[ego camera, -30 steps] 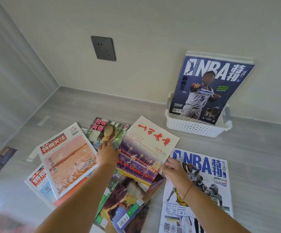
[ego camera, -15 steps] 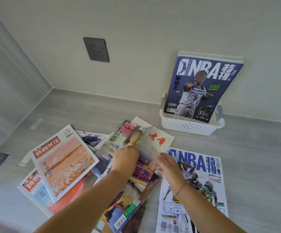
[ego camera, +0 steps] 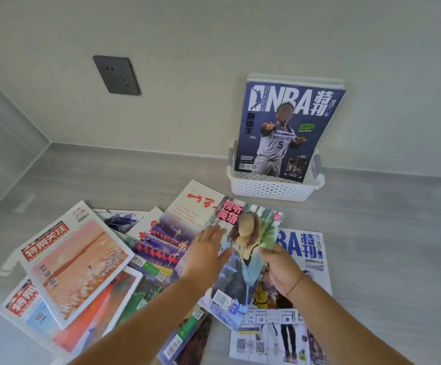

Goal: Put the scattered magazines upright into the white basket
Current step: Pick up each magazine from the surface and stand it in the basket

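At about seven o'clock of the white basket [ego camera: 272,189], both hands pinch the thin, floppy, glossy magazine [ego camera: 243,259], left hand [ego camera: 206,259] fingers flat on its left edge, right hand [ego camera: 282,272] gripping the right edge, best supported along the spine.

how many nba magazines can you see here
2. One NBA magazine stands upright in the white basket by the wall; the other NBA magazine lies flat on the floor, partly covered by the right hand. More may be hidden in the pile.
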A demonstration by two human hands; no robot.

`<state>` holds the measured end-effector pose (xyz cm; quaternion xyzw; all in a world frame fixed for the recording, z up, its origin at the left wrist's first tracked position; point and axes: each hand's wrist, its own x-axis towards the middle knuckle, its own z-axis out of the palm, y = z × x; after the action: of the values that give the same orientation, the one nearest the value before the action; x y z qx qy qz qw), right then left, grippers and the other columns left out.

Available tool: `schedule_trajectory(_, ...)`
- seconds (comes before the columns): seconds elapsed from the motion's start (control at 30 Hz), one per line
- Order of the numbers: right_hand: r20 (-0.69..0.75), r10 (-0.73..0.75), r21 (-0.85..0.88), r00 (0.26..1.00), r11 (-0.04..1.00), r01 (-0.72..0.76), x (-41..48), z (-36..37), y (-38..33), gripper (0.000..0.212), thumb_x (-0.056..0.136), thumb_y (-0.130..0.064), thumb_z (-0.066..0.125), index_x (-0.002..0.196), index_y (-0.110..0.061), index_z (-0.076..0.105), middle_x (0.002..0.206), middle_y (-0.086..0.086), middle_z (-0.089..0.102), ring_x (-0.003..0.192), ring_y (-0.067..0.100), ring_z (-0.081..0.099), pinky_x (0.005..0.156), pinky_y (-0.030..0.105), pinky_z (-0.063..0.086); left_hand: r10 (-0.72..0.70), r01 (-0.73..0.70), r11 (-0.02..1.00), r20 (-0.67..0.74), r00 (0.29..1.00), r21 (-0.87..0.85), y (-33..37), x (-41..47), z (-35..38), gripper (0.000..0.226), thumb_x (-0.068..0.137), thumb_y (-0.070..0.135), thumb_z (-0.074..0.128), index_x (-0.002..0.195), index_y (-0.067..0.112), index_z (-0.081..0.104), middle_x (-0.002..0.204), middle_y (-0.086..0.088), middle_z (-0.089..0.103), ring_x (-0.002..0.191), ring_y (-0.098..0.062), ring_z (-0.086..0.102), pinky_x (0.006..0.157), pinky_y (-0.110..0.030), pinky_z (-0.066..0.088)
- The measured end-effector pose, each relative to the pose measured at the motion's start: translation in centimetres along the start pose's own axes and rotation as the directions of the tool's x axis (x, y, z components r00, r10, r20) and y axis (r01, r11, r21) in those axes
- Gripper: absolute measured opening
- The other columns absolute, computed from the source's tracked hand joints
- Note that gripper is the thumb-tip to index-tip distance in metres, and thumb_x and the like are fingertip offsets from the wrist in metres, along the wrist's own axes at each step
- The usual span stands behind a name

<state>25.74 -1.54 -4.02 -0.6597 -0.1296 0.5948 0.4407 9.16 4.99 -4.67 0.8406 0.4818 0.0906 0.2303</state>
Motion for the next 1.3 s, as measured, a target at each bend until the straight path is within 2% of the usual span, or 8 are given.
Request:
schedule_trajectory(0.13,0.118,-0.018,0.008,0.993,1.000,0.017,-0.6,-3.2,-0.4,0.021,0.096,-0.005,0.039,0.110,-0.005,0.055,0.098,0.014,0.059,0.095,0.029,0.058,0.087,0.046,0.050,-0.383,0.402,0.851,0.125,0.915,-0.339,-0.8,2.1,-1.7,0.080,0.082,0.041,0.064,0.145,0.016,0.021,0.144,-0.006,0.036,0.130,-0.025,0.040,0.106,-0.044,0.039)
schedule_trajectory(0.3,0.193,-0.155,-0.085,0.969,0.981,0.174,-1.9,-7.1,-3.3,0.024,0.094,-0.011,0.045,0.114,-0.013,0.057,0.097,0.007,0.071,0.089,0.021,0.067,0.068,0.033,0.055,-0.294,0.500,0.534,0.404,0.866,-0.682,0.7,3.1,-3.4,0.014,0.089,0.023,0.060,0.088,0.012,0.068,0.075,-0.004,0.062,0.060,-0.010,0.056,0.054,-0.022,0.046)
schedule_trajectory(0.47,0.020,-0.491,-0.207,0.871,0.850,0.484,-1.1,-9.3,-12.3,0.020,0.091,-0.010,0.053,0.107,-0.001,0.059,0.087,0.008,0.068,0.078,0.022,0.064,0.061,0.030,0.051,-0.124,0.240,0.605,0.208,0.970,-0.759,5.4,8.4,-8.6,0.019,0.093,0.020,0.052,0.082,0.017,0.068,0.080,0.004,0.065,0.071,-0.006,0.056,0.063,-0.020,0.045)
schedule_trajectory(0.63,-0.122,-0.710,-0.264,0.694,0.697,0.667,1.8,-9.2,-23.0,0.017,0.091,-0.003,0.051,0.090,-0.018,0.061,0.078,-0.003,0.065,0.069,0.007,0.061,0.065,0.027,0.050,-0.091,-0.034,0.595,-0.110,0.990,-0.803,9.2,17.0,-14.1,0.014,0.085,0.013,0.065,0.073,0.014,0.073,0.072,-0.001,0.068,0.071,-0.014,0.058,0.072,-0.032,0.052)
schedule_trajectory(0.87,-0.194,-0.727,-0.493,0.658,0.652,0.576,8.1,-9.3,-24.9,0.019,0.089,-0.010,0.054,0.100,0.003,0.062,0.103,0.030,0.065,0.097,0.044,0.062,0.087,0.056,0.050,-0.241,0.034,0.648,-0.162,0.957,-0.761,8.4,23.4,-11.3,0.007,0.080,0.011,0.068,0.073,0.008,0.067,0.073,-0.010,0.056,0.070,-0.017,0.045,0.069,-0.033,0.047)
schedule_trajectory(1.0,-0.214,-0.671,-0.558,0.710,0.680,0.475,10.5,-8.9,-22.9,0.024,0.089,-0.017,0.057,0.092,0.006,0.062,0.083,0.024,0.062,0.073,0.022,0.052,0.075,0.041,0.051,-0.343,0.144,0.707,-0.157,0.926,-0.693,6.7,24.5,-8.4,0.007,0.077,0.013,0.071,0.071,0.010,0.071,0.071,-0.009,0.063,0.066,-0.019,0.053,0.070,-0.032,0.051)
schedule_trajectory(1.17,-0.277,-0.674,-0.561,0.685,0.693,0.454,12.1,-8.3,-22.8,0.024,0.088,-0.019,0.059,0.092,0.004,0.062,0.087,0.019,0.067,0.074,0.033,0.057,0.072,0.038,0.050,-0.415,0.176,0.722,-0.215,0.884,-0.669,6.0,25.9,-7.0,0.025,0.073,0.019,0.076,0.058,0.023,0.057,0.060,0.008,0.058,0.062,-0.015,0.056,0.059,-0.020,0.043)
schedule_trajectory(1.3,-0.420,-0.666,-0.531,0.616,0.731,0.428,12.9,-7.9,-22.4,0.014,0.084,-0.022,0.063,0.090,-0.010,0.058,0.083,0.000,0.061,0.077,0.015,0.055,0.072,0.026,0.043,-0.450,0.151,0.749,-0.327,0.831,-0.645,5.7,26.0,-6.2,0.029,0.072,0.025,0.077,0.078,0.017,0.051,0.066,0.009,0.052,0.062,-0.013,0.053,0.051,-0.014,0.037)
